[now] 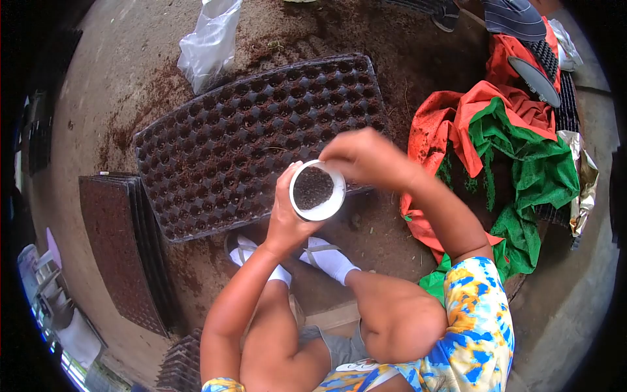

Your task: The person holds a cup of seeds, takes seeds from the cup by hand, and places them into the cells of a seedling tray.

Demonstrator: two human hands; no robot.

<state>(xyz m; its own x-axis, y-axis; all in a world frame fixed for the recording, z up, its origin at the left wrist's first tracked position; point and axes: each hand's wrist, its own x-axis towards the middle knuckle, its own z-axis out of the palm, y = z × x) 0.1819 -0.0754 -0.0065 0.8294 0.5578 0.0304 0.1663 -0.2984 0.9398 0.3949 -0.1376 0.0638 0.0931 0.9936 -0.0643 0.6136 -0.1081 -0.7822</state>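
My left hand point(286, 221) is wrapped round a white cup point(336, 201), tilted so that its mouth faces me. Small dark grains point(313, 188), perhaps seeds, lie inside it. At the cup's upper right rim is my right hand point(363, 155), its fingers curled together and slightly blurred; whatever they pinch is hidden. Beyond and partly under both hands lies a black seedling tray point(255, 134) with rows of round cells. Brown soil fills the cells partway, and many show a hollow in the middle.
Soil-filled trays are stacked point(117, 242) at the left. A clear plastic bag point(210, 49) lies behind the tray. Red and green sacking point(522, 150) is heaped at the right, beside another person's foot point(446, 16). My feet in white socks point(333, 261) are near the tray's front edge.
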